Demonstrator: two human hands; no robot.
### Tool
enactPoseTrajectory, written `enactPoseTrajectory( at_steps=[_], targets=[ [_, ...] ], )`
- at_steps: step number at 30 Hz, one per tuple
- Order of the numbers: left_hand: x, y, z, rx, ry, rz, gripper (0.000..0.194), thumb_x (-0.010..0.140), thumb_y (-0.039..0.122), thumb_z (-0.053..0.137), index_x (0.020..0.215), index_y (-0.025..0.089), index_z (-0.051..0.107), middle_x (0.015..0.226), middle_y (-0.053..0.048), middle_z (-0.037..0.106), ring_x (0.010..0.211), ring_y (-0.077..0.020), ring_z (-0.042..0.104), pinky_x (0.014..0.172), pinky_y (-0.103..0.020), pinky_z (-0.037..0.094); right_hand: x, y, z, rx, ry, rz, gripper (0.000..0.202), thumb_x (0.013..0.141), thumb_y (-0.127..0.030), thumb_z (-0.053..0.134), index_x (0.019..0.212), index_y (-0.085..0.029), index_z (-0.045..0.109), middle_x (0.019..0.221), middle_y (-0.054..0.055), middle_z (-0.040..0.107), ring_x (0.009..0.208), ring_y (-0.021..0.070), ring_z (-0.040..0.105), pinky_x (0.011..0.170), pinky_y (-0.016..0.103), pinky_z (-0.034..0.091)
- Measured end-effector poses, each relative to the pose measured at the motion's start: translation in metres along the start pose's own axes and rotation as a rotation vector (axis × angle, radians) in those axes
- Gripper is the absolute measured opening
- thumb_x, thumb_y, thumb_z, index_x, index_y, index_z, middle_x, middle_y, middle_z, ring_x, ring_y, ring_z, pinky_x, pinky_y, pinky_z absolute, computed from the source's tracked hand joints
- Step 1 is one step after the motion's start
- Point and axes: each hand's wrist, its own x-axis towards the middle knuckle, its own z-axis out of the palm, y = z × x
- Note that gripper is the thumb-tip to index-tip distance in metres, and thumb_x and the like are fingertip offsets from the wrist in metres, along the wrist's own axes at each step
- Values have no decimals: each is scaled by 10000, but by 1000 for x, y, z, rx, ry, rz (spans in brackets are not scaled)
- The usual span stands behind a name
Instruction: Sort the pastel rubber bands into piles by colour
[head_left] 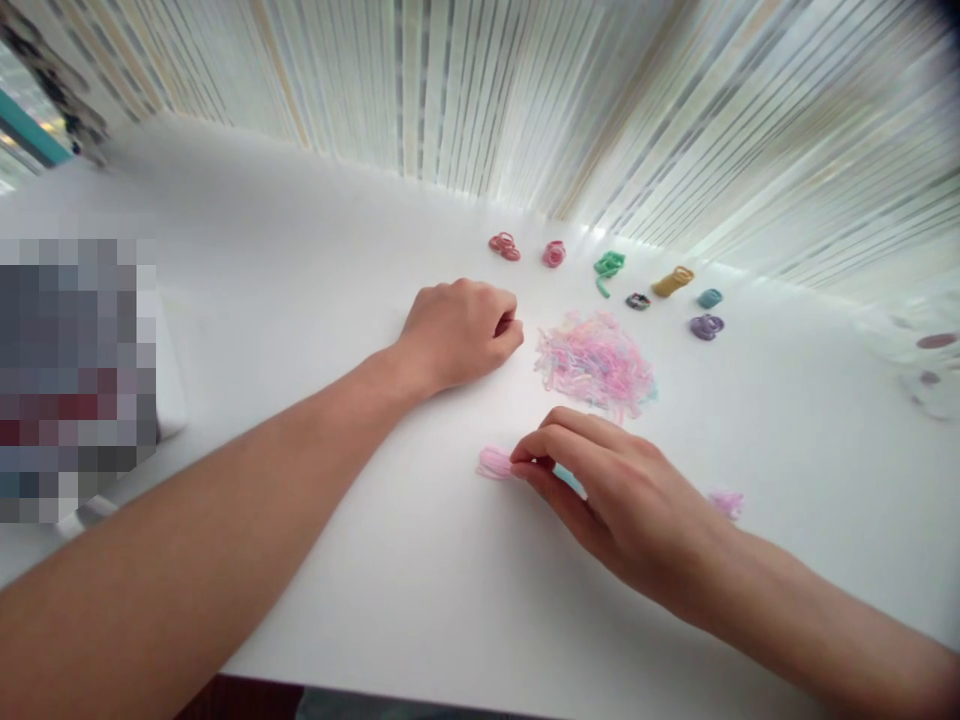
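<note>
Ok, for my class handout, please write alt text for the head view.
A right hand pinches one end of a pale pink bundle of strands on a white table; the curled left hand is beside a tangled pile of pink and pastel strands. Small coiled red, green, yellow and purple bundles lie beyond.

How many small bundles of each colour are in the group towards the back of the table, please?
Reddish bundles: 2
Green bundle: 1
Yellow bundle: 1
Dark multicoloured bundle: 1
Blue bundle: 1
Purple bundle: 1
Total: 7
</note>
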Motion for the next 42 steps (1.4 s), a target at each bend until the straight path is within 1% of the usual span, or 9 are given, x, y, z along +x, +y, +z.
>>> enactPoseTrajectory(
  at_steps=[4, 8, 13, 14, 17, 21, 29, 36, 42],
  targets=[
    [0, -1, 1, -5, 2, 8, 290, 917, 352, 517, 849, 210, 759, 930, -65, 791, 861, -245, 699, 759, -370, 451, -1, 5, -5, -29, 31, -19, 150, 1049, -124, 566, 1000, -152, 704, 879, 59, 726, 726, 185, 686, 644, 305, 514],
    [0, -1, -1, 3, -10, 5, 285, 914, 357, 519, 833, 203, 745, 923, -63, 790, 847, -244, 696, 728, -371, 429, -14, 20, -29, -78, 120, 33, 114, 1041, -159, 610, 998, -189, 710, 889, 44, 743, 655, 142, 641, 594, 278, 492],
    [1, -1, -2, 22, -36, -10, 277, 913, 358, 516, 801, 200, 714, 905, -60, 782, 827, -229, 677, 680, -362, 374, -45, 69, -77, -271, 325, 347, 111, 1009, -382, 714, 999, -292, 778, 817, 40, 738, 666, 197, 630, 613, 354, 443],
    [1, -1, -2, 29, -40, -11, 279, 914, 363, 511, 791, 200, 701, 899, -58, 779, 817, -224, 668, 667, -360, 353, -51, 82, -84, -297, 441, 451, 178, 1004, -461, 710, 1005, -303, 790, 795, 49, 730, 682, 218, 628, 625, 373, 422],
    [2, 0, -5, 59, -56, -21, 301, 925, 394, 485, 746, 204, 633, 875, -51, 760, 781, -207, 631, 644, -360, 297, -61, 120, -98, -51, 649, 684, 246, 959, -556, 742, 957, -318, 802, 842, 53, 737, 745, 233, 621, 633, 369, 401],
    [5, -2, -8, 97, -90, -62, 310, 926, 442, 462, 746, 218, 579, 825, -31, 715, 752, -198, 588, 656, -343, 292, -66, 148, -91, 279, 802, 669, 240, 868, -472, 821, 828, -239, 778, 705, 22, 674, 610, 158, 521, 544, 315, 338],
    [7, -4, -9, 142, -116, -109, 357, 929, 514, 436, 766, 238, 592, 777, -18, 674, 713, -196, 553, 663, -330, 316, -66, 129, -56, 313, 292, 498, 141, 895, -335, 749, 847, -212, 799, 737, 7, 727, 645, 137, 569, 626, 303, 436],
    [8, -1, -11, 164, -115, -117, 369, 932, 518, 433, 767, 234, 601, 776, -19, 678, 709, -190, 552, 663, -325, 321, -63, 109, -53, 314, 171, 356, 101, 910, -233, 732, 883, -213, 828, 840, 42, 757, 738, 146, 638, 611, 250, 480],
    [7, 3, -14, 167, -129, -113, 348, 946, 489, 441, 785, 228, 606, 796, -25, 695, 728, -189, 564, 665, -321, 315, -47, 82, -49, 202, 91, 375, 110, 919, -237, 767, 826, -192, 806, 815, 27, 759, 671, 120, 628, 609, 243, 464]
  ],
)
